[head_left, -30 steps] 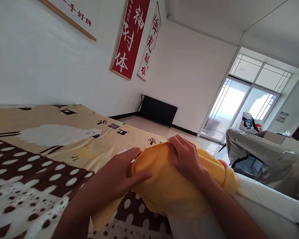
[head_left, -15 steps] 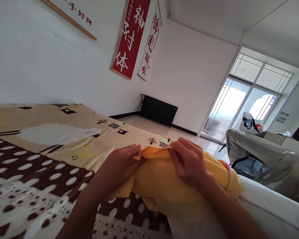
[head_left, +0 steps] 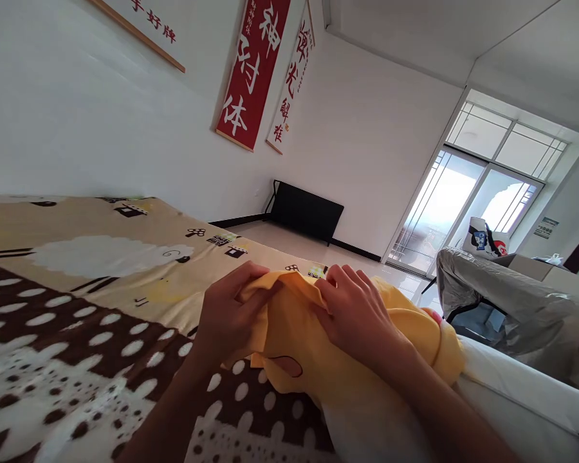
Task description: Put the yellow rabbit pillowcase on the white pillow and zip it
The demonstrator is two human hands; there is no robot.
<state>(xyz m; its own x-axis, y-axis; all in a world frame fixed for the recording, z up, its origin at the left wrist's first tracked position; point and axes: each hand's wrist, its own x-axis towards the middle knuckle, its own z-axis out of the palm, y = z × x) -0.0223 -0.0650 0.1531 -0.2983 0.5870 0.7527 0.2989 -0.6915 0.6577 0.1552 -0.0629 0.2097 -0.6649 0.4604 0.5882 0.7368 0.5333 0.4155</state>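
Note:
My left hand [head_left: 229, 308] pinches the edge of a yellow fabric cover [head_left: 294, 328], thumb and fingers closed on it. A short way to the right, my right hand [head_left: 354, 308] grips the same edge, its fingers curled round the cloth. Between the hands the edge sags into loose folds, and below it a curved, dark-lined print shows. The yellow fabric runs on to the right, bunched beside a white smooth thing [head_left: 516, 373] whose kind I cannot make out. Underneath lies a brown and white patterned blanket [head_left: 130, 347].
A beige sheet [head_left: 183, 296] printed with sheep and mushrooms covers the bed surface. Beyond stand a folded black panel [head_left: 303, 209] against the wall and a plastic-wrapped piece of furniture [head_left: 525, 302] at right. Scrolls [head_left: 255, 71] hang on the wall; a glass door [head_left: 439, 206] is behind.
My hands have lifted the yellow edge slightly, and its folds have opened. My left hand has turned more upright, and the printed curve below shows more.

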